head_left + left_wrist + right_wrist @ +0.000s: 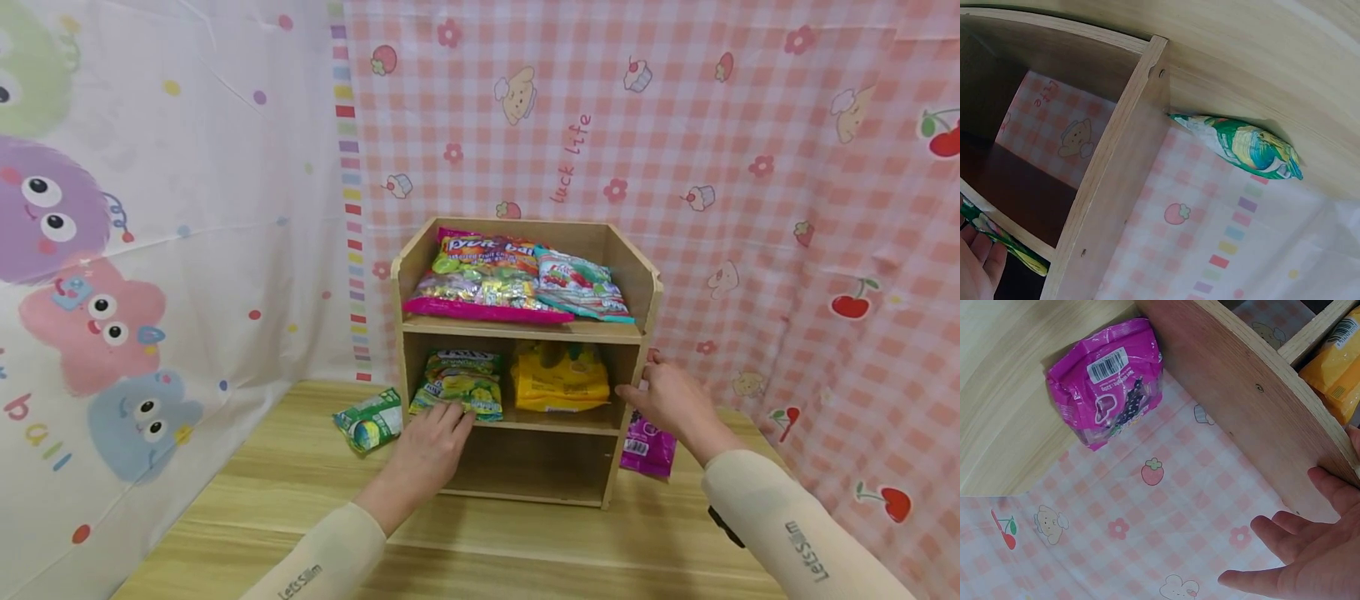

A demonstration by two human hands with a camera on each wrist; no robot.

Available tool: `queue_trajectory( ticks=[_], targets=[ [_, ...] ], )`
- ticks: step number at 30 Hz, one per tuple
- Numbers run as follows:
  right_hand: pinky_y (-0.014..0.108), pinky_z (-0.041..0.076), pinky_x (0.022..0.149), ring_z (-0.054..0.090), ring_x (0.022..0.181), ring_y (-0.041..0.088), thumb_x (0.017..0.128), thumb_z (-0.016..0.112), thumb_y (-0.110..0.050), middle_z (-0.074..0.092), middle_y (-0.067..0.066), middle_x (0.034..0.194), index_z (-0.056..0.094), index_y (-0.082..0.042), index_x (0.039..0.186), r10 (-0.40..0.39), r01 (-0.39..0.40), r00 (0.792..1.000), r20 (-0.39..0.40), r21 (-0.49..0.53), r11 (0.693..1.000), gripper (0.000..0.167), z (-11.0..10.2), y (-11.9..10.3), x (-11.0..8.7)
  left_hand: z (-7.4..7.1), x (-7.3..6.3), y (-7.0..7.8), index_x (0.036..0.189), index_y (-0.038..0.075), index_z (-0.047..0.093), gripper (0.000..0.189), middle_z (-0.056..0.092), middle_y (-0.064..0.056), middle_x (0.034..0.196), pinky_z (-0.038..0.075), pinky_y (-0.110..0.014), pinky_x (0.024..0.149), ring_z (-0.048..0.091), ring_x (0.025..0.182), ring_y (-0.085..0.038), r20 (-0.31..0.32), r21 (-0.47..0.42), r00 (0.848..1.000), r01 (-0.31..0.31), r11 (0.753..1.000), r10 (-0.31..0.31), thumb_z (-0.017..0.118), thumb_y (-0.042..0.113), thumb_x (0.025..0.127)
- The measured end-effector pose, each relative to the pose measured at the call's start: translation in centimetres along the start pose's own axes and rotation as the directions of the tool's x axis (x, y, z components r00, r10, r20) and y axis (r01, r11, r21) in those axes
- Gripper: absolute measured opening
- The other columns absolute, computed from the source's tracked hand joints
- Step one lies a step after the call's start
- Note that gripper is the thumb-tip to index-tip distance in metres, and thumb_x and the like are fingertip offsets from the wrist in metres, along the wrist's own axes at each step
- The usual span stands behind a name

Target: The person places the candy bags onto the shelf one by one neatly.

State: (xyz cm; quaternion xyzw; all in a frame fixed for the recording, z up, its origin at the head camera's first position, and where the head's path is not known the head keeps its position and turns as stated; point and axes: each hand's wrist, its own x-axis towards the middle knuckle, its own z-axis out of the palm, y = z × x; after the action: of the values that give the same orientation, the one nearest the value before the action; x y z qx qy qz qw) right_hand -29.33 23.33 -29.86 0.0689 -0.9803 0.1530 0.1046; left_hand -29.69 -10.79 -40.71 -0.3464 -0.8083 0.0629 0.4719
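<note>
A small wooden shelf unit (525, 333) with three levels stands on the table. My left hand (431, 446) is at the front of its middle level, fingertips touching the lower edge of a green candy bag (465, 383); in the left wrist view fingers (985, 250) lie against that bag. Beside it on the same level lies a yellow bag (561, 379). My right hand (671, 404) is at the unit's right side panel (1254, 400), thumb near the front edge and fingers spread along the outside. Whether every fingertip touches the wood is unclear.
On the top level lie a large pink-edged fruit candy bag (487, 279) and a smaller teal-and-white bag (581, 283). A green packet (372, 421) leans left of the unit, a purple bag (647, 446) right of it. Printed curtains (675, 100) hang behind.
</note>
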Motion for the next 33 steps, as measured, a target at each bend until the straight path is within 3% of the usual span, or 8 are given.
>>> queue_trajectory(
  ticks=[7,15,24,33],
  targets=[
    [0.072,0.035,0.089,0.056,0.107,0.05,0.095,0.061,-0.039,0.055,0.032,0.128,0.061,0.01,0.12,0.01,-0.011,1.0,0.011,0.008,1.0,0.055,0.01,0.08,-0.04,0.05,0.27,0.19,0.113,0.002,0.069,0.028,0.061,-0.011,0.102,0.055,-0.034,0.073,0.061,0.091,-0.026,0.079,0.03,0.997,0.013,0.999,-0.015,0.068,0.013,0.088],
    [0.073,0.033,0.09,0.057,0.106,0.049,0.095,0.061,-0.04,0.057,0.031,0.127,0.063,0.009,0.116,0.015,-0.015,1.0,0.015,0.003,1.0,0.053,0.12,-0.04,0.04,0.18,-0.41,0.27,0.109,0.002,0.07,0.029,0.061,-0.012,0.102,0.054,-0.037,0.068,0.061,0.088,-0.028,0.002,0.008,1.0,0.014,1.0,-0.014,0.071,0.015,0.083],
    [0.073,0.033,0.09,0.056,0.108,0.05,0.095,0.061,-0.039,0.054,0.032,0.13,0.063,0.01,0.118,0.01,-0.01,1.0,0.004,-0.004,1.0,0.054,0.07,-0.06,0.03,0.11,-0.3,0.39,0.113,0.001,0.069,0.037,0.061,-0.012,0.105,0.054,-0.036,0.07,0.061,0.09,-0.027,0.071,0.019,0.997,0.032,0.999,-0.033,0.077,0.02,0.081],
    [0.074,0.032,0.091,0.056,0.109,0.051,0.095,0.061,-0.039,0.052,0.033,0.133,0.063,0.01,0.117,0.01,-0.01,1.0,-0.001,0.001,1.0,0.054,0.03,-0.09,-0.04,0.36,-0.22,0.14,0.111,0.001,0.068,0.032,0.061,-0.012,0.104,0.054,-0.037,0.07,0.06,0.089,-0.027,0.031,0.004,0.998,0.06,0.998,-0.06,0.064,0.023,0.089]
  ],
)
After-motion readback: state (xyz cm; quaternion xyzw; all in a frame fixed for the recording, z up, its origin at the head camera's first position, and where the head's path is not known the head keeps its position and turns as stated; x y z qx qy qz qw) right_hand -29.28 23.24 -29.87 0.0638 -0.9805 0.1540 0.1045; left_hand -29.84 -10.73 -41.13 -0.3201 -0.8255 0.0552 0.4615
